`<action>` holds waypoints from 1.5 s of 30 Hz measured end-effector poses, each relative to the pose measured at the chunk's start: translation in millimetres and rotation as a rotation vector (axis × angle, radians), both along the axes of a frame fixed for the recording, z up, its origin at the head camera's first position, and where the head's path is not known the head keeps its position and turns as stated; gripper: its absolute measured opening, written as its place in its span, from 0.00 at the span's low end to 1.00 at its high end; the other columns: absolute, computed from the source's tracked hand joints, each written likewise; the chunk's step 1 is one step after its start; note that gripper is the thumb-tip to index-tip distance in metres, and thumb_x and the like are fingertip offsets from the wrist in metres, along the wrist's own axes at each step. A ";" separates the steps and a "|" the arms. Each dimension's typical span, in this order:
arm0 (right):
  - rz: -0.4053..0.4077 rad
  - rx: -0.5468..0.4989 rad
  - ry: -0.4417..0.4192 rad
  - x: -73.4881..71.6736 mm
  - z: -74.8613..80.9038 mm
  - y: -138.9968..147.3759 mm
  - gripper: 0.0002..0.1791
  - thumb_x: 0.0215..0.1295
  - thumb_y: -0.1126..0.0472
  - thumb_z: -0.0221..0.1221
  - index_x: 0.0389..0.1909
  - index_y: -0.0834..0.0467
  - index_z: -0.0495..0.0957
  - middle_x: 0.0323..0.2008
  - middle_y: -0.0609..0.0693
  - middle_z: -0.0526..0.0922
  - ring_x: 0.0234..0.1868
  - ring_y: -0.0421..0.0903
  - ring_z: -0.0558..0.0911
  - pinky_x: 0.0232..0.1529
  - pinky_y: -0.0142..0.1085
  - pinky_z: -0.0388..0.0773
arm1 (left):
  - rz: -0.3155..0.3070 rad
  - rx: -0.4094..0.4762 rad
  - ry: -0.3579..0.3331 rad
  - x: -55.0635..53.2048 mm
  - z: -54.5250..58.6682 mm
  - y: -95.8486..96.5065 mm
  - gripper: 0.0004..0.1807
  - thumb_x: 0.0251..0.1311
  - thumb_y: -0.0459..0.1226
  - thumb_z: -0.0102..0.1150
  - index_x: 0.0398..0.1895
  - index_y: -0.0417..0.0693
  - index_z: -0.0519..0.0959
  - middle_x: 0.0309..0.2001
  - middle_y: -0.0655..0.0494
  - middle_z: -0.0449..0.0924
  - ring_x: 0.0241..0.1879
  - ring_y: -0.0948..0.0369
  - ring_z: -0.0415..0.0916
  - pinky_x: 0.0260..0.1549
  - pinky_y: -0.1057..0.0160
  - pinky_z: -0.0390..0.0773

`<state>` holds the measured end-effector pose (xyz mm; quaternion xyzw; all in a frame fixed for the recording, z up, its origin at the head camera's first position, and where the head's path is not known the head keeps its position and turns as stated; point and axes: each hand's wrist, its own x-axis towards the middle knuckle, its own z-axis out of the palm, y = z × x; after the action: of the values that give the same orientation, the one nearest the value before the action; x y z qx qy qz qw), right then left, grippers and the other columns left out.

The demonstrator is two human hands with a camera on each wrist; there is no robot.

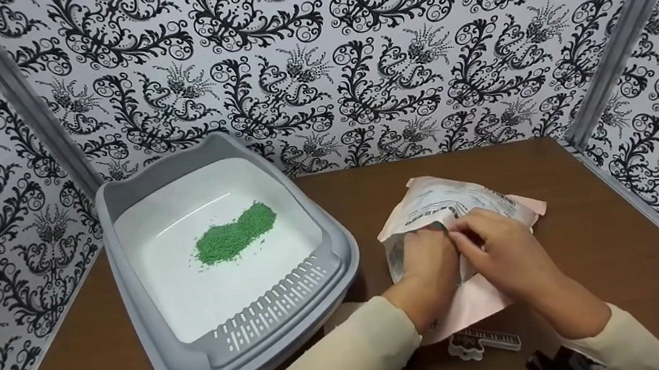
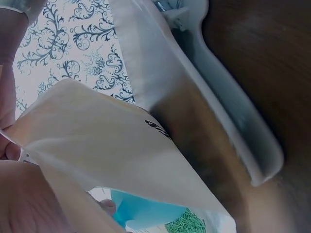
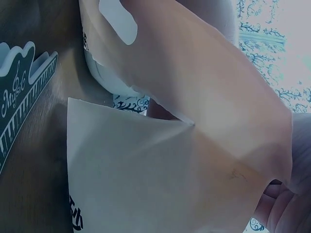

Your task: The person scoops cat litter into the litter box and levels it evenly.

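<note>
A pale pink and white bag (image 1: 461, 195) lies with its mouth toward me on the table. My left hand (image 1: 428, 260) reaches inside it, its fingers hidden there in the head view. In the left wrist view its thumb lies on the edge of a turquoise scoop-like piece (image 2: 146, 208), next to green pellets (image 2: 187, 222) inside the bag. My right hand (image 1: 501, 246) pinches the bag's rim between thumb and fingers and holds the mouth up.
To the left stands a grey and white litter box (image 1: 127, 264) with a heap of green pellets (image 1: 236, 233) on its floor. A keyboard-shaped clip (image 1: 484, 341) marked Music lies in front of the bag. Near it is a black object (image 1: 564, 363), partly covered by my right sleeve.
</note>
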<state>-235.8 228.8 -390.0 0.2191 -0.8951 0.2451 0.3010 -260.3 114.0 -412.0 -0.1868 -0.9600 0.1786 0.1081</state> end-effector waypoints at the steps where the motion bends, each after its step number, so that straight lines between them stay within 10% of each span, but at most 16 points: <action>1: -0.004 0.000 0.000 0.2 -0.1 -0.1 0.07 0.60 0.70 0.70 0.37 0.58 0.87 0.35 0.48 0.87 0.36 0.40 0.83 0.39 0.40 0.81 | -0.003 -0.004 0.003 -0.5 -0.6 0.2 0.12 0.73 0.49 0.53 0.52 0.66 0.83 0.45 0.68 0.84 0.42 0.66 0.81 0.39 0.65 0.81; 19: -0.002 0.000 -0.029 0.6 -2.8 -1.3 0.07 0.60 0.70 0.70 0.37 0.57 0.87 0.35 0.48 0.87 0.36 0.41 0.83 0.39 0.41 0.82 | 0.008 0.029 -0.001 -12.4 -12.6 3.0 0.13 0.72 0.49 0.53 0.54 0.64 0.83 0.47 0.67 0.83 0.43 0.67 0.81 0.41 0.65 0.81; 34: 0.050 -0.010 0.040 -0.4 -3.7 -0.2 0.09 0.58 0.71 0.71 0.37 0.57 0.88 0.36 0.45 0.88 0.36 0.39 0.84 0.38 0.34 0.81 | -0.020 0.294 0.069 -19.6 -33.5 -6.8 0.07 0.70 0.40 0.58 0.40 0.61 0.86 0.37 0.66 0.85 0.36 0.65 0.85 0.31 0.64 0.85; 45: 0.047 -0.012 0.008 -2.3 -5.3 -0.2 0.08 0.59 0.70 0.71 0.37 0.56 0.87 0.34 0.45 0.86 0.35 0.35 0.80 0.37 0.29 0.78 | -0.032 0.267 0.018 -14.8 -40.9 -21.2 0.08 0.64 0.40 0.65 0.45 0.54 0.83 0.37 0.60 0.85 0.36 0.62 0.83 0.33 0.65 0.84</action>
<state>-238.1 228.6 -395.4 0.2393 -0.8869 0.2567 0.3003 -275.0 92.9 -452.9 -0.1844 -0.9711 0.0493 0.1432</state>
